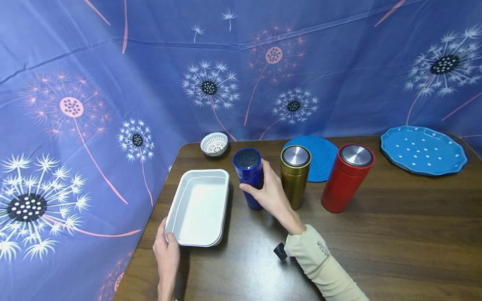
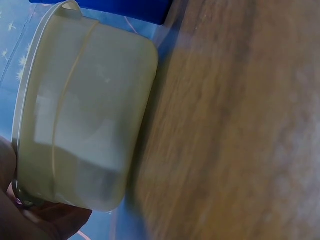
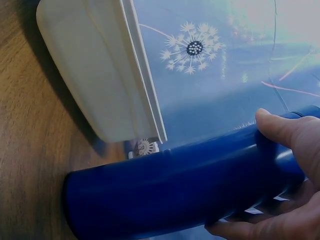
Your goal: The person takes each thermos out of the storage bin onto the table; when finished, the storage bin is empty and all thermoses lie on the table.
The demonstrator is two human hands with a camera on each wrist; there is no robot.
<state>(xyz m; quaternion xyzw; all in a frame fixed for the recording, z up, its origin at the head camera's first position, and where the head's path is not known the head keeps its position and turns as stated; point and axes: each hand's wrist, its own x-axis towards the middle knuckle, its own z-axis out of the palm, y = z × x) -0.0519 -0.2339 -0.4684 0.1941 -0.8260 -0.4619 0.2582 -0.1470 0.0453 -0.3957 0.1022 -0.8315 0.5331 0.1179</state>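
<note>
A white rectangular plastic container (image 1: 199, 209) stands on the left side of the table. My left hand (image 1: 167, 253) holds its near left corner, thumb over the rim and fingers against the outer wall. Right of the container, my right hand (image 1: 273, 194) grips a blue thermos (image 1: 250, 177) around its upper body. The thermos is upright, and its base (image 3: 75, 200) is right at the tabletop in the right wrist view. Just beyond that hand is a gold thermos (image 1: 295, 184) with a silver lid. A larger red thermos (image 1: 342, 184) stands farther right.
Behind the container sits a small white openwork basket (image 1: 214, 144). A round blue woven mat (image 1: 320, 156) lies behind the gold thermos. At the back right is a blue polka-dot plate (image 1: 423, 150). Blue dandelion-print cloth (image 1: 241, 62) hangs along the table's back and left edges.
</note>
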